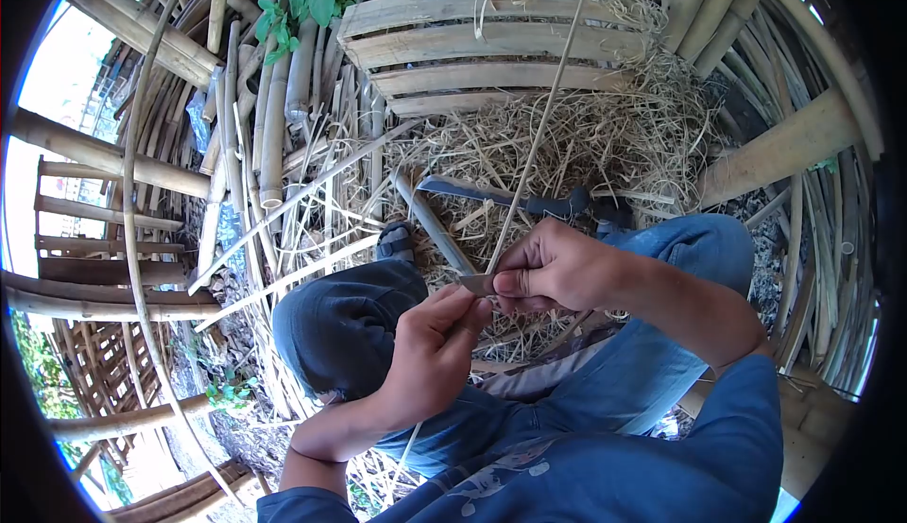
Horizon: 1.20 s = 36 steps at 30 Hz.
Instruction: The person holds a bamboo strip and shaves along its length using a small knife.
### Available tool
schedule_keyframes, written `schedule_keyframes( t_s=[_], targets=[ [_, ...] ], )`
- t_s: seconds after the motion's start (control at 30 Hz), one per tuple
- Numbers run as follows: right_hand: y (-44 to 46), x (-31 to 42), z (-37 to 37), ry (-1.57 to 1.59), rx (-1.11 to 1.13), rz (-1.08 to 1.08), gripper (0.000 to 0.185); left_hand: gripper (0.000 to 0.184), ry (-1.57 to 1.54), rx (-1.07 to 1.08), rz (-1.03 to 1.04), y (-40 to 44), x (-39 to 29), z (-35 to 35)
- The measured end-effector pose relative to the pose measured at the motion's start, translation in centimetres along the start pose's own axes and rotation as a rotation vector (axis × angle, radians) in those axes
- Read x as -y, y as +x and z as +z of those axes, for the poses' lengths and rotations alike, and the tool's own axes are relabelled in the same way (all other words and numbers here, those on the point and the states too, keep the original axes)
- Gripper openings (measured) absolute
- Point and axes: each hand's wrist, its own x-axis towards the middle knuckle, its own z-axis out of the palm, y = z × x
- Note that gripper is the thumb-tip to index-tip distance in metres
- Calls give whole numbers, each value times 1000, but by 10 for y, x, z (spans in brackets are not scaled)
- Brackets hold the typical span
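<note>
A long thin bamboo strip runs from the top of the view down to my two hands, which are close together above my lap. My right hand is closed on a small flat blade, with its thumb pressed on the blade and the strip beside it. My left hand is pinched at the blade's left end, around the strip, whose thin tail comes out below. Beyond the hands, a machete with a dark handle lies on the shavings.
A slatted wooden panel lies at the top, bordered by a pile of shavings. Bamboo poles and loose strips lie at the left. A thick bamboo post slants at the right. A sandalled foot is near my knee.
</note>
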Motion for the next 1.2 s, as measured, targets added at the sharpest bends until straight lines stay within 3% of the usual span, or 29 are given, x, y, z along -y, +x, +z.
schedule_keyframes(
  t_s=[0.57,0.67,0.77,0.87,1.0,1.2],
  targets=[
    [-6,11,-5,-156,-162,-49,20,20,-82,-61,-26,-1,-5,4],
    [-11,26,-27,55,-484,-62,14,26,-96,-23,-106,-8,-9,3],
    [-17,17,-69,180,-397,-155,17,30,-172,26,-202,-10,-8,4],
    [-11,15,-45,147,-387,-156,21,29,-153,6,-185,-7,-7,3],
    [-4,7,3,-70,-153,-72,26,27,-228,-51,-211,-2,-9,3],
    [0,-1,4,-73,-42,-43,27,23,-227,10,-175,2,-12,-1]
  ],
)
